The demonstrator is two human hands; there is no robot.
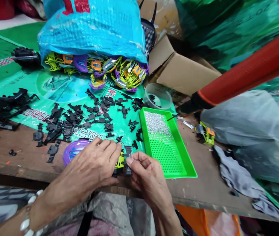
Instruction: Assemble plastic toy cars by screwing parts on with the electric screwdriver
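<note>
My left hand (100, 160) is wrapped over a toy car body with a purple dome (74, 151) showing on its left and a yellow-green end (120, 160) on its right. Most of that body is hidden under my palm. Beside it, my right hand (146, 172) pinches a dark grey plastic part (128, 160) between thumb and fingers, close against the yellow-green end. Whether the two pieces touch is hard to tell. Just right of my hands lies a green tray (192, 170) with a perforated floor, holding many tiny silver screws (156, 123) at its far end.
Black plastic parts (67, 126) lie scattered over the green sheet, with a larger pile (4, 108) at left. A blue bag (92, 29) spills toy car bodies (95, 65). A red electric screwdriver (247, 67) hangs at right, its tip over the tray, near a clear tub (165, 98) and cardboard box (183, 70).
</note>
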